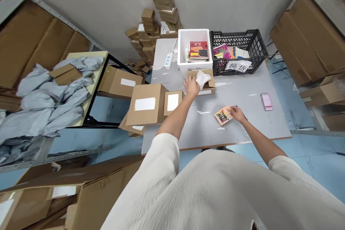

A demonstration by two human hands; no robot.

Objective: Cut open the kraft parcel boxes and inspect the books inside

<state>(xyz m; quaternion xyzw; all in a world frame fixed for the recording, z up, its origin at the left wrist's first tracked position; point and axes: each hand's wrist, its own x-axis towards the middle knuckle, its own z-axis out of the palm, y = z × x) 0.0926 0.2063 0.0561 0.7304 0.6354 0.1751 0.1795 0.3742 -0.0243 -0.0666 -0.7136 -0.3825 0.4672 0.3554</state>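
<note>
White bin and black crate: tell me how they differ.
The white bin has solid walls; the black crate has open mesh walls. The crate is wider and carries a paper sign on its front, while an open carton stands before the bin. Both sit on the table, touching, holding books.

At frame centre, the left hand point(192, 87) grips white paper point(202, 78) in a small open cardboard box point(208, 82) on the grey table point(242, 129). Lower right of it, the right hand point(238, 114) touches a colourful booklet point(223, 115). Behind stand a white foam box point(183, 48) and a black crate point(256, 45).
</note>
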